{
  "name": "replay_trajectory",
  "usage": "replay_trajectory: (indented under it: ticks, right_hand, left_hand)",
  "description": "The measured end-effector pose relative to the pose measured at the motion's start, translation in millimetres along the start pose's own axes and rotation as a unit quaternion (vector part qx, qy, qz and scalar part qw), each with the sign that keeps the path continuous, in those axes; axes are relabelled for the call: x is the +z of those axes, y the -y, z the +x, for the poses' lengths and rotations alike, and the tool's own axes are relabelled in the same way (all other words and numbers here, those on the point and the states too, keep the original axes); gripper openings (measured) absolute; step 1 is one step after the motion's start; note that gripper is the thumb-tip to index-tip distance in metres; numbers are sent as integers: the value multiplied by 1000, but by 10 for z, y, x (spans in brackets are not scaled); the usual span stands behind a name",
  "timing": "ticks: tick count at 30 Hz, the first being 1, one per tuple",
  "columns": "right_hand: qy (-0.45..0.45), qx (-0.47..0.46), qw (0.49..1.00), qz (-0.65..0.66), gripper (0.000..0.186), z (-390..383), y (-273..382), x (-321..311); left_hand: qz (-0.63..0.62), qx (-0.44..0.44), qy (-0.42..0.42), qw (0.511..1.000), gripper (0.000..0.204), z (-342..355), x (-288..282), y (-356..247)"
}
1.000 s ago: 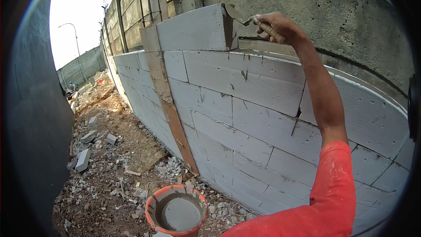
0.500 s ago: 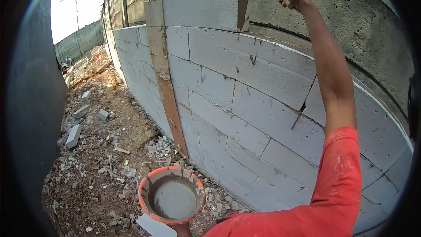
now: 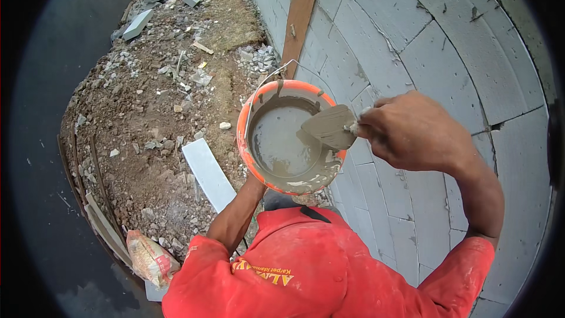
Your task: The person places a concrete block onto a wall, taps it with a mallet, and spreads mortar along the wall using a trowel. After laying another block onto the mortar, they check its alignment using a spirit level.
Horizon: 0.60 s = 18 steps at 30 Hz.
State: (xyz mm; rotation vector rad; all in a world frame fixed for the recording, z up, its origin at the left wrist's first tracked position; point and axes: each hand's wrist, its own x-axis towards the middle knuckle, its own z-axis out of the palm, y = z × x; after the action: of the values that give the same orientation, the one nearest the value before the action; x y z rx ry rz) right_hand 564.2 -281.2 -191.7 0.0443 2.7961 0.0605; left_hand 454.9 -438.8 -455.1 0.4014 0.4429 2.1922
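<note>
My right hand (image 3: 412, 132) fingers closed on trowel (image 3: 331, 128), blade over mortar in orange bucket (image 3: 253, 112). Left hand under bucket, hidden, grip unclear. Grey block wall (image 3: 447, 53) beside.

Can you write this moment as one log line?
right hand: holds trowel over mortar bucket | left hand: hidden under bucket | block wall beside

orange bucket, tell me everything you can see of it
The bucket is round, orange plastic by the look, smeared with grey mortar on rim and inner wall. A thin wire handle arcs over its far side. Wet grey mortar fills the bottom. It is held up level, with the left arm reaching under it; that hand is hidden. The trowel in the right hand dips over its right rim.
</note>
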Motion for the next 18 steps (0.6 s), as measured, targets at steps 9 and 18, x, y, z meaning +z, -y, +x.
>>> replay_trajectory:
  ticks: [9,18]
  right_hand:
    - [174,-111,966,159,23,165,308,1376]
    - [297,129,761,562,37,-240,773,1774]
  left_hand:
    - [-19,-1,-50,999,71,-493,-56,355]
    - [-22,34,-99,994,65,-1173,-59,540]
